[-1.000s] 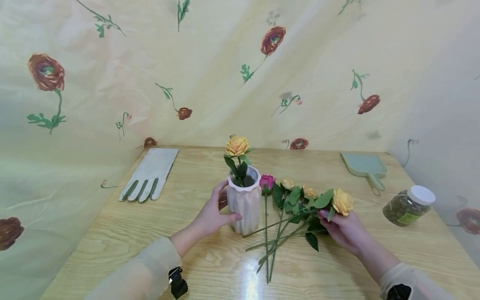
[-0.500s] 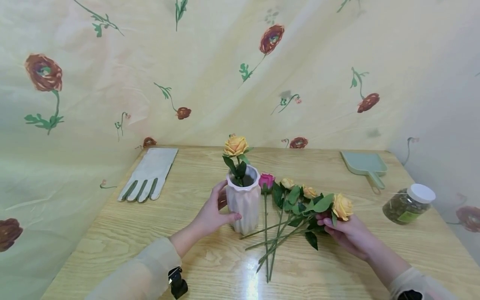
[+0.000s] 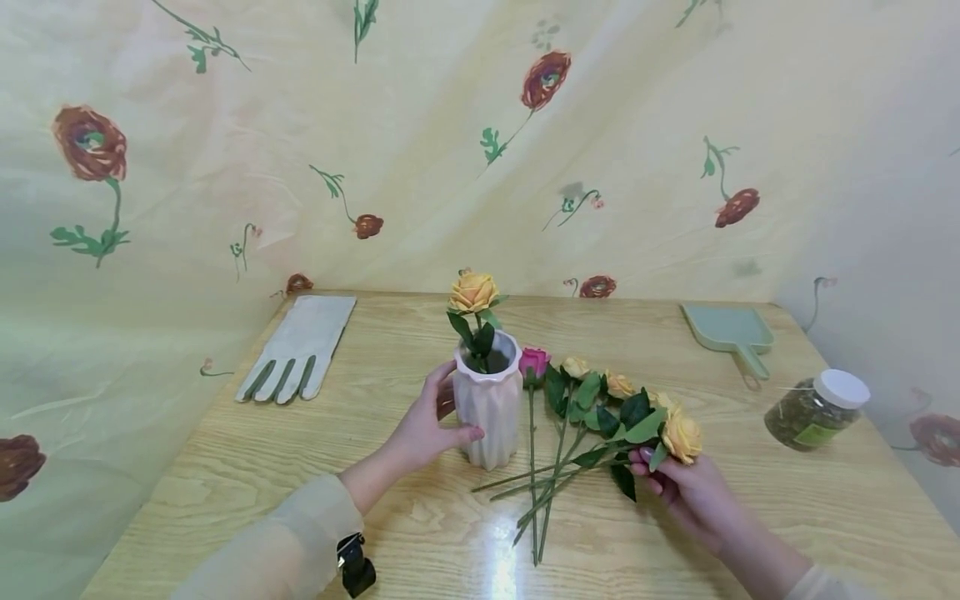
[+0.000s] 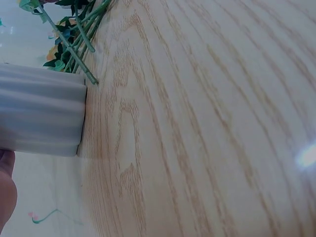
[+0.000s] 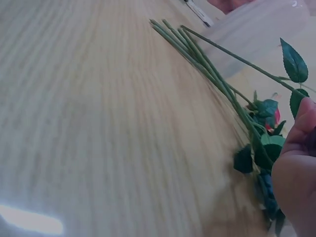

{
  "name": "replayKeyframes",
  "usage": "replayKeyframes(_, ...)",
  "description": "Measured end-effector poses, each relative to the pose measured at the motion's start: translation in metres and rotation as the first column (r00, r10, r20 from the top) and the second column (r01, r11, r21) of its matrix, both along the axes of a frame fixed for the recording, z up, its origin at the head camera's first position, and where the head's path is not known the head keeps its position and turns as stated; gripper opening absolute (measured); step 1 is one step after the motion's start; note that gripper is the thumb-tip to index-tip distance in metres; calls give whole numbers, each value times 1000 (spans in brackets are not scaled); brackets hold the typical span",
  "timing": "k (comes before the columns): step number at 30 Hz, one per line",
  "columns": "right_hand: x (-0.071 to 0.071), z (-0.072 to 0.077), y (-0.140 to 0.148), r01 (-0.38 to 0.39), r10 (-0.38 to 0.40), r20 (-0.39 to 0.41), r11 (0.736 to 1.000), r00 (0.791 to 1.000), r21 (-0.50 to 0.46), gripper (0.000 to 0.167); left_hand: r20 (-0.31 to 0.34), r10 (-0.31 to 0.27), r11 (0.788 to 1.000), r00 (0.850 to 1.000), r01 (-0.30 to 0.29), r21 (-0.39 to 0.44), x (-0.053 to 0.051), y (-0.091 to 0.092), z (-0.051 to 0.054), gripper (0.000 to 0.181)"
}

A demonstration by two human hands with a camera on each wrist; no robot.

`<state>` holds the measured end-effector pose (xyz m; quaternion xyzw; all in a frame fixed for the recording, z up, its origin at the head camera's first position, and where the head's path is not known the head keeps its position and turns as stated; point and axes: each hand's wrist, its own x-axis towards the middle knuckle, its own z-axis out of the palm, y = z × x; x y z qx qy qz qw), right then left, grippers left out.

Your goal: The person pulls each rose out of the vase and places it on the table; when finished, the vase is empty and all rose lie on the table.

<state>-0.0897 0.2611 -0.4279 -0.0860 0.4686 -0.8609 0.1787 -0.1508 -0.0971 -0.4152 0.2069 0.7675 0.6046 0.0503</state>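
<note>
A pale ribbed vase [image 3: 489, 408] stands upright on the table, one yellow rose [image 3: 474, 293] in its mouth. My left hand [image 3: 422, 425] grips the vase's left side, thumb across the front. In the left wrist view the vase [image 4: 42, 111] shows its lower part. My right hand [image 3: 693, 496] pinches the stem of another yellow rose [image 3: 682, 435] just below the bloom. The right wrist view has that stem [image 5: 237, 57] raised off the others, leaving my fingers [image 5: 302, 121]. Under and beside it lie several yellow roses [image 3: 576, 368] and a magenta rose [image 3: 534, 363], their stems crossing.
A white work glove [image 3: 303, 346] lies at the back left of the wooden table [image 3: 360, 533]. At the back right is a green dustpan [image 3: 727, 329]. A white-lidded jar [image 3: 817, 410] stands by the right edge. Patterned fabric [image 3: 420, 150] hangs behind.
My right hand has shifted slightly toward me and left with the pinched rose, baring another yellow bloom behind it. Its stem end has slid left past the vase's base. The left hand stays on the vase.
</note>
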Motion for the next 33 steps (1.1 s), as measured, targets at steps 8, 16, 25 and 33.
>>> replayKeyframes(8,17,-4,-5,84,-80,78,995,994,-50,26,9,3,1000,1000,-3,-3,0,0,1,93)
replayKeyframes(16,29,-10,-7,153,-153,146,988,977,14,21,11,12,1000,1000,-12,-12,0,1,1,95)
replayKeyframes(25,35,-18,-9,155,-173,228,983,958,97,15,24,17,1000,1000,-17,-5,2,2,1,94)
replayKeyframes(33,37,-23,-12,206,-262,241,950,934,236,10,37,28,1000,999,-28,-7,1,2,1,96)
